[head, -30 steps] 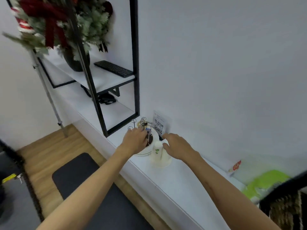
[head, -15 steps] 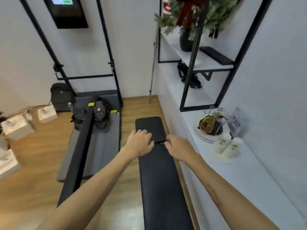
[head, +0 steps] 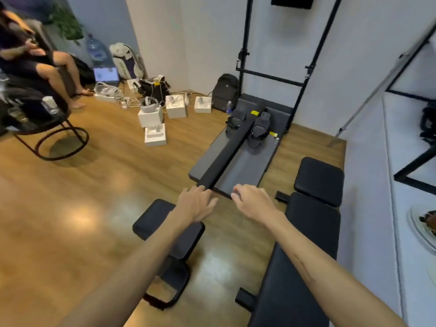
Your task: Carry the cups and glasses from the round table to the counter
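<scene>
- Since the earlier frames the view has swung away from the white desk along the right wall toward the room, and both hands have left the paper cups they were setting down there a second ago.
- Left hand and right hand hang out in front over the wood floor, fingers loose and spread, holding nothing.
- Done so far, as I judge it: at least one load has been dropped at that desk; only a plate edge shows at the right margin now, and the cups themselves are out of frame.
- Left to do: the round desk, dark and set on a ring base at the far left, carries a pale cup and what looks like a clear glass beside it, blurred.
- Between the hands and that round desk lie open floor, a small black bench and a longer padded bench on the right.
- A seated person is just behind the round desk, so the next pickup probably needs a careful reach.
</scene>
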